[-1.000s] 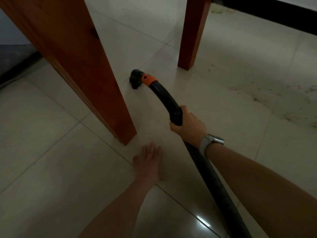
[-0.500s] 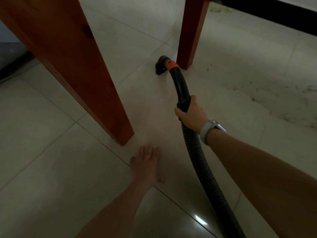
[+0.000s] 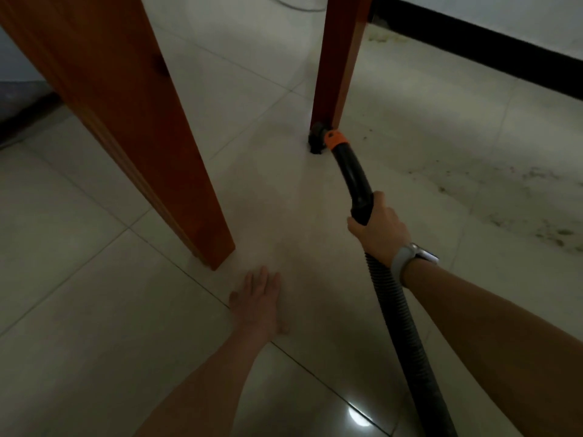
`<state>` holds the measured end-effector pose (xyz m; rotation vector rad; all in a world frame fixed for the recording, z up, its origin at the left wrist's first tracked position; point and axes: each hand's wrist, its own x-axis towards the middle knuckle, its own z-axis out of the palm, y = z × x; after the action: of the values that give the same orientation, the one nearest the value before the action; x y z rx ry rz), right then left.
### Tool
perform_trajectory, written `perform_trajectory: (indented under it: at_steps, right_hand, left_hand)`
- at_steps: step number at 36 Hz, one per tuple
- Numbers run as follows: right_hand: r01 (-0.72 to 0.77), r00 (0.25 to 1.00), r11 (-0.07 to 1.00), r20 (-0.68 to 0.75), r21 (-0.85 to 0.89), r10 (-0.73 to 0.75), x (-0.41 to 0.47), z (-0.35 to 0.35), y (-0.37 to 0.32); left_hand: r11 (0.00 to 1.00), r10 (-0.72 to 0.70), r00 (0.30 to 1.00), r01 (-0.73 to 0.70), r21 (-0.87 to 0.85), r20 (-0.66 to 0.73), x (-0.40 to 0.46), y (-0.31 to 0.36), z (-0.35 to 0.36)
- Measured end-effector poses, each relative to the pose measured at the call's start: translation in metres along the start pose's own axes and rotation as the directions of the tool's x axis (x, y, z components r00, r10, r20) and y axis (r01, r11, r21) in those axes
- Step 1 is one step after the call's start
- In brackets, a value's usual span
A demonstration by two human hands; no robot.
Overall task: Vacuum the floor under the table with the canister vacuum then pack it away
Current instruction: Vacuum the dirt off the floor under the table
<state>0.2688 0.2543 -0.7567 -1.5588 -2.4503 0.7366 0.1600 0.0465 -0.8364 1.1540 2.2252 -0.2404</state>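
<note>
Vacuum nozzle (image 3: 316,141) set on the tiled floor (image 3: 94,310) right at the foot of the far table leg (image 3: 339,58).

The right hand (image 3: 380,230), a pale watch (image 3: 410,257) on its wrist, has its fingers wrapped fully around the black curved handle tube (image 3: 355,178), just above where the ribbed hose (image 3: 397,310) begins; an orange collar (image 3: 336,141) joins tube to nozzle. The left hand (image 3: 260,302) lies flat on the tile, fingers straight and slightly spread, holding nothing. The near table leg (image 3: 132,121) stands thick just beyond that hand, to the left of the tube. To the right of the far leg the floor carries a scatter of dirt (image 3: 520,197), bounded by a dark baseboard (image 3: 489,52). A pale cord (image 3: 293,4) curves across the tile near the top edge.
</note>
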Motion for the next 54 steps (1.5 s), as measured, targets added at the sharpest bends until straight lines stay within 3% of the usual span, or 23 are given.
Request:
perform_trajectory:
  at_steps: [12,23,30,38,54]
  right_hand:
    - [0.110,0.981,0.992,0.155,0.067,-0.119,-0.057,0.015,0.019]
    - [-0.176,0.982,0.973,-0.047,0.149,0.185,-0.031,0.009,0.028]
    - [-0.078,0.997,0.993,0.010,0.085,0.078,-0.010,0.009,0.016]
    - [0.006,0.995,0.988,0.100,0.153,-0.022,-0.022,0.015,0.021]
    - [0.112,0.958,0.957,0.228,0.266,-0.175,0.033,0.026,-0.024]
  left_hand:
    - [1.000,0.009,1.000,-0.010,0.017,0.014,-0.002,0.001,-0.004]
    - [1.000,-0.012,1.000,0.012,0.011,0.016,-0.001,0.004,-0.004]
    - [0.999,-0.033,0.998,0.032,0.031,0.046,0.002,0.008,-0.004]
    - [1.000,-0.021,1.000,0.021,0.019,0.022,0.003,0.009,-0.003]
    - [0.975,0.191,0.981,-0.194,0.112,0.033,0.042,-0.013,-0.023]
